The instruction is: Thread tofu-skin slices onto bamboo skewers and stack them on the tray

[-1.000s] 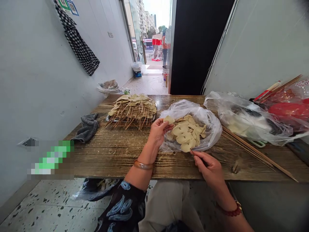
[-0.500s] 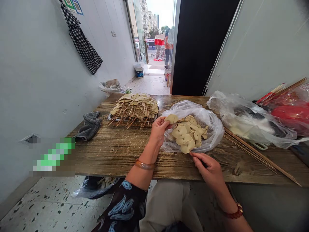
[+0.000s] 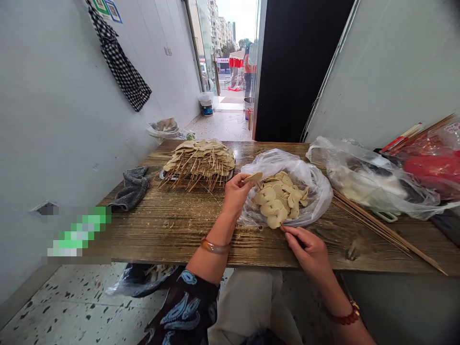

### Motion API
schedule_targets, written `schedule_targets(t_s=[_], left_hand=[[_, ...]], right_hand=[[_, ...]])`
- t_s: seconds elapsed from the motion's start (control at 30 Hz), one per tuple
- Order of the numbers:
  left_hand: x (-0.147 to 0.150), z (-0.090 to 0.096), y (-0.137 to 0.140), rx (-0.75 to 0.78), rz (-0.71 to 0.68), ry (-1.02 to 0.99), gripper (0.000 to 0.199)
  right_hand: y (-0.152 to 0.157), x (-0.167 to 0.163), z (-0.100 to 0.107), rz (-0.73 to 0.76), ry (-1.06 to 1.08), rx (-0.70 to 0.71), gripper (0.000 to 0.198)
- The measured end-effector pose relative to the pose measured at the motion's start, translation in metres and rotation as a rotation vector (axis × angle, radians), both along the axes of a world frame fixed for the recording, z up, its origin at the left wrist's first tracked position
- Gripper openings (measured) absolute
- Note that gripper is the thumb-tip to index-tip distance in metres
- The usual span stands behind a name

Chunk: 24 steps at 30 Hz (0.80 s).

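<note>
My left hand (image 3: pixel 235 195), above the left side of a clear plastic bag (image 3: pixel 321 201), pinches a round, flat tan slice (image 3: pixel 254 177) between thumb and fingers. The slice is tilted, nearly edge-on to me. At the bag's near edge, my right hand (image 3: pixel 308 245) is closed on the end of a thin skewer (image 3: pixel 282 227). Several slices (image 3: pixel 275 214) sit in a row that appears threaded on this skewer, though most of its length is hidden. More loose slices (image 3: pixel 296 199) lie in the open bag beneath.
A metal tray (image 3: pixel 166 175) heaped with skewered slices (image 3: pixel 204 160) stands at the back left of the wooden table (image 3: pixel 172 230). A grey cloth (image 3: pixel 131 189) lies left. Bare skewers (image 3: pixel 388 227) lie right, near another plastic bag (image 3: pixel 370 177) and a red package (image 3: pixel 433 167).
The slice in my left hand has turned from facing me to nearly edge-on. My right hand keeps its hold on the skewer, almost unmoved.
</note>
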State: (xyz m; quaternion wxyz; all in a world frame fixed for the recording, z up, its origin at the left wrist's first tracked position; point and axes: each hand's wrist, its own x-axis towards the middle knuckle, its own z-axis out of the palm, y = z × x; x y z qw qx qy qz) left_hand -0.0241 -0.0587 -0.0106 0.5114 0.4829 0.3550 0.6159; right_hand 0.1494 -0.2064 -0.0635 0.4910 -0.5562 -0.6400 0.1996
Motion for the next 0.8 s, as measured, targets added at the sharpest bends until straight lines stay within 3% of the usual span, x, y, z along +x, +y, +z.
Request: schedule_targets(t_s=[0.27, 0.57, 0.8], left_hand=[[0.0031, -0.0005, -0.0017, 0.036, -0.021, 0.119, 0.015], [0.0038, 0.0014, -0.0047, -0.2, -0.139, -0.134, 0.03], [0.001, 0.0027, -0.003, -0.246, -0.157, -0.171, 0.033]], right_hand=[[0.0006, -0.0012, 0.0009, -0.015, -0.003, 0.013, 0.022], [-0.0004, 0.0002, 0.0, -0.011, -0.014, 0.055, 0.02], [-0.0009, 0.0007, -0.0022, 0.012, -0.028, 0.062, 0.021]])
